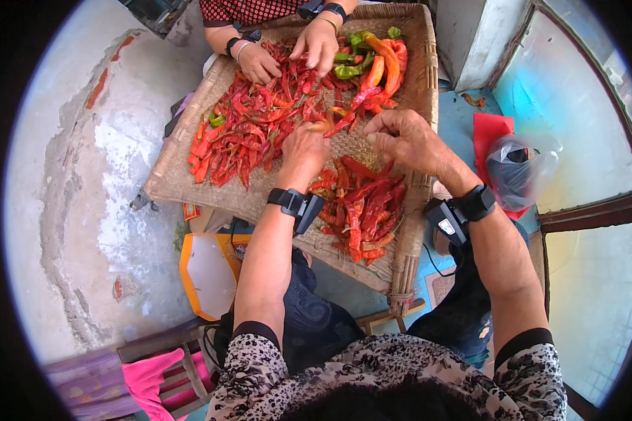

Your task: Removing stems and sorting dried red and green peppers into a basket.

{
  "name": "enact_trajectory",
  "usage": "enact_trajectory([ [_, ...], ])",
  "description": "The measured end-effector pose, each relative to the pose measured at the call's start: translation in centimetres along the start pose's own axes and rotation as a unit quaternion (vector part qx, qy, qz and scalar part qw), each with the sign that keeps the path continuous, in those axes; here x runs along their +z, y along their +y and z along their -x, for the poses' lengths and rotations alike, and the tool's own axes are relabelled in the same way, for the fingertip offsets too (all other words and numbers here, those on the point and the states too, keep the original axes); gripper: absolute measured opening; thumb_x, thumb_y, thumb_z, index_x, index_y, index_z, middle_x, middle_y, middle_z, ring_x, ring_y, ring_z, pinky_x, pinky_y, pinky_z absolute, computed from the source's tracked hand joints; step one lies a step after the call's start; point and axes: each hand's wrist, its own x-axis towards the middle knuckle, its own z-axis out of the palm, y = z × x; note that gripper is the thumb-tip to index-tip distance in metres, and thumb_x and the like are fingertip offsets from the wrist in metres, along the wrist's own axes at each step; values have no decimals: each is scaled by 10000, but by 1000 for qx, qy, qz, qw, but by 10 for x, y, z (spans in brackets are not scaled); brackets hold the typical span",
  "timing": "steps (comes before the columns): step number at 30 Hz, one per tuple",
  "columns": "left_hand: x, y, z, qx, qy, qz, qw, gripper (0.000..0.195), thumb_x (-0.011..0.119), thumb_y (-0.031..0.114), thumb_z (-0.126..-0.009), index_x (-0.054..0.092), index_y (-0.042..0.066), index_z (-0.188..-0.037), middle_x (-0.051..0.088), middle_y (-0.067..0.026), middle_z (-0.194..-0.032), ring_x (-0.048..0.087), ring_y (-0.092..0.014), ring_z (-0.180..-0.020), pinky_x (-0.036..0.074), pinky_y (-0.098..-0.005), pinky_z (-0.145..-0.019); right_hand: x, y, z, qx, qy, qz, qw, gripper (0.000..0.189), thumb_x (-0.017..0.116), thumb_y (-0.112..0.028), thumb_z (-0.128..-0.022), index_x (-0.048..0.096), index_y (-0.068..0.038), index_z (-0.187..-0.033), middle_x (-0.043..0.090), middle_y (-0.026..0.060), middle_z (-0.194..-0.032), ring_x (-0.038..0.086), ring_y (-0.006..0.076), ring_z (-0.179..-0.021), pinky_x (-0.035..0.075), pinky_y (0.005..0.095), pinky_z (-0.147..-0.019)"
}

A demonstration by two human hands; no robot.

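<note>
My left hand (306, 150) is over the middle of a woven tray (174, 181), its fingers closed on a blurred orange-red chili pepper (324, 126). To its left spreads a large heap of dried red chilies (242, 131). My right hand (408, 142) hovers above the tray's right side with thumb and forefinger close together; whether something small is pinched there is hidden by blur. Below and between my hands lies a smaller pile of red chilies (366, 205). Fresh green peppers (354, 68) and larger orange peppers (387, 58) sit at the far right corner.
Across the tray, another person's two hands (316, 50) touch the large heap. A clear plastic bag (524, 168) with dark contents rests on red material at right. An orange-edged container (210, 273) stands below the tray's left side. A pink cloth (150, 379) hangs over a wooden frame.
</note>
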Motion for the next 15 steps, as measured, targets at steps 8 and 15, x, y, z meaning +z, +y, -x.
enact_trajectory([
  [8, -30, -18, 38, 41, -56, 207, 976, 217, 607, 184, -844, 624, 17, -982, 644, -128, -768, 616, -286, -687, 459, -390, -648, -2, -9, 2, 24, 36, 6, 999, 134, 627, -80, -835, 643, 28, -912, 624, 59, -690, 589, 120, -611, 489, 289, -565],
  [15, -54, -33, 45, 19, -138, 419, 897, 220, 535, 167, -932, 590, 2, -1066, 626, -16, -781, 548, -61, -650, 447, -211, -597, -2, -9, 5, 2, 35, 45, 998, 143, 624, -72, -837, 647, 29, -936, 644, 65, -719, 613, 125, -636, 497, 291, -574],
])
